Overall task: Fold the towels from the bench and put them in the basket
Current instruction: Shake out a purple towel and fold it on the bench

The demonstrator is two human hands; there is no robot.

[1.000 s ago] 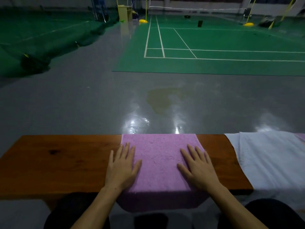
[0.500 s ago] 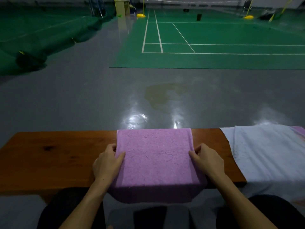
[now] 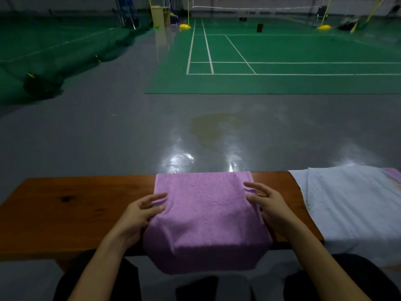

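A folded pink towel (image 3: 206, 213) lies across the wooden bench (image 3: 76, 209), and its near part hangs over the front edge. My left hand (image 3: 138, 216) pinches the towel's left edge, thumb on top. At the right edge my right hand (image 3: 269, 205) pinches it the same way. The cloth is drawn up slightly between both hands. A white towel (image 3: 347, 203) is spread over the bench's right end, apart from the pink one. No basket is in view.
A strip of another pink cloth (image 3: 393, 174) shows at the far right under the white towel. Beyond the bench lie a shiny grey floor (image 3: 108, 137) and a green badminton court (image 3: 282, 61). My knees are below the bench's front edge.
Both hands went from lying flat on top of the towel to its side edges, took hold, and now draw the cloth up and slightly toward me.
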